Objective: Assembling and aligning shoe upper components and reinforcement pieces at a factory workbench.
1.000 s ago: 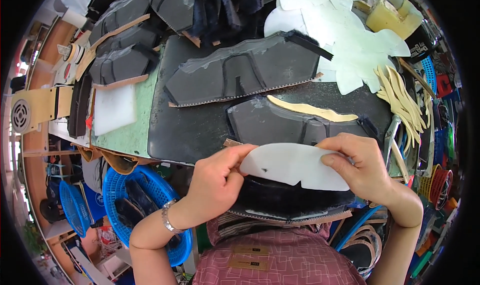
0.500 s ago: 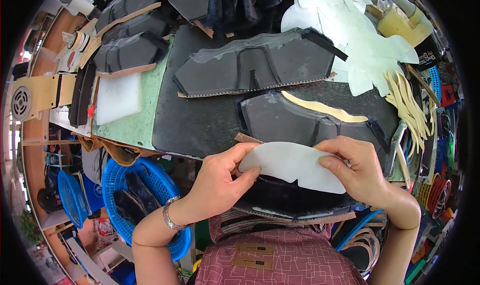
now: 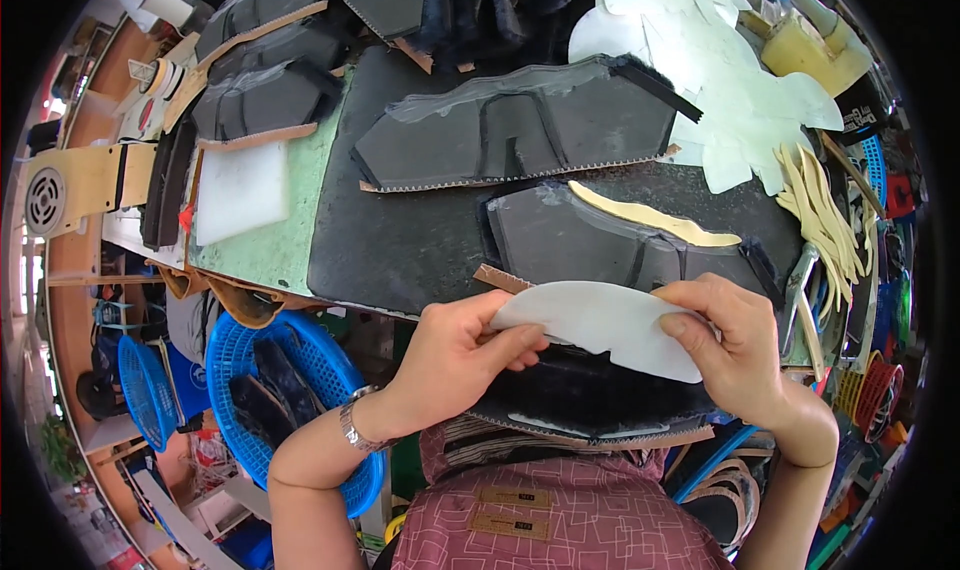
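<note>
A white curved sheet piece (image 3: pixel 600 325) with a small notch in its lower edge is stretched between my two hands. My left hand (image 3: pixel 465 355) pinches its left end between thumb and fingers. At the other end my right hand (image 3: pixel 725 340) grips it, thumb on top. Just beneath lies a dark furry piece (image 3: pixel 600 400) with a stitched edge, partly covered by the sheet and my hands. Beyond my hands a grey panel (image 3: pixel 560 235) bears a cream wavy strip (image 3: pixel 655 215) along its upper edge.
A larger grey panel (image 3: pixel 520 120) lies farther back on the black work surface (image 3: pixel 350 250). White cut sheets (image 3: pixel 720 120) pile at the back right, above several cream strips (image 3: pixel 825 215). A blue basket (image 3: pixel 225 370) holding dark pieces stands at the left, below a white block (image 3: pixel 240 195).
The white piece and both hands have shifted slightly right. My left fingers have moved in a little along its left end. The surrounding scene has shifted slightly in view.
</note>
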Motion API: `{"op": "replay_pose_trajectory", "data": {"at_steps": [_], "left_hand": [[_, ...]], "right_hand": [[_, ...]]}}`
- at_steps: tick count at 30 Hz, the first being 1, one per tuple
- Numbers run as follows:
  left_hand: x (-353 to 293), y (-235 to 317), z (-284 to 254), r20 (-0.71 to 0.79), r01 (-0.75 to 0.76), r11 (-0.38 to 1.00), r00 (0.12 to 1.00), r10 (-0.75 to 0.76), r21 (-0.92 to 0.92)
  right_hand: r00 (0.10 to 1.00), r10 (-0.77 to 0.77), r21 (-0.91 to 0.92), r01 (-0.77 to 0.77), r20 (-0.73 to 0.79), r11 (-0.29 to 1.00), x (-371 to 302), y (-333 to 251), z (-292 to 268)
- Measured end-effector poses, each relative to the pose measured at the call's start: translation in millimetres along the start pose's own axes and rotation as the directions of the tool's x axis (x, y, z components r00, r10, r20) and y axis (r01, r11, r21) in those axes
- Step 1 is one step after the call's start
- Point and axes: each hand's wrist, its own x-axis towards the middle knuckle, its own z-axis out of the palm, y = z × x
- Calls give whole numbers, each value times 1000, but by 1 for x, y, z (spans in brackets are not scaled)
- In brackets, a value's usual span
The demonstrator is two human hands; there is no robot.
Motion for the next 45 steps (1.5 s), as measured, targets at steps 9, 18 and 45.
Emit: {"op": "replay_pose_trajectory", "data": {"at_steps": [9,18,45], "left_hand": [[-38,-18,-88,-258,555,-284,702,664,782],[0,-23,35,290,342,786,932,-217,-514],[54,-37,83,170,176,174,984,-51,-969]], "right_hand": [[816,378,495,-132,-438,859,-21,62,-59],[883,424,582,-457,203,673,17,94,-30],[840,502,-14,-510,204,860,16,88,-37]]}}
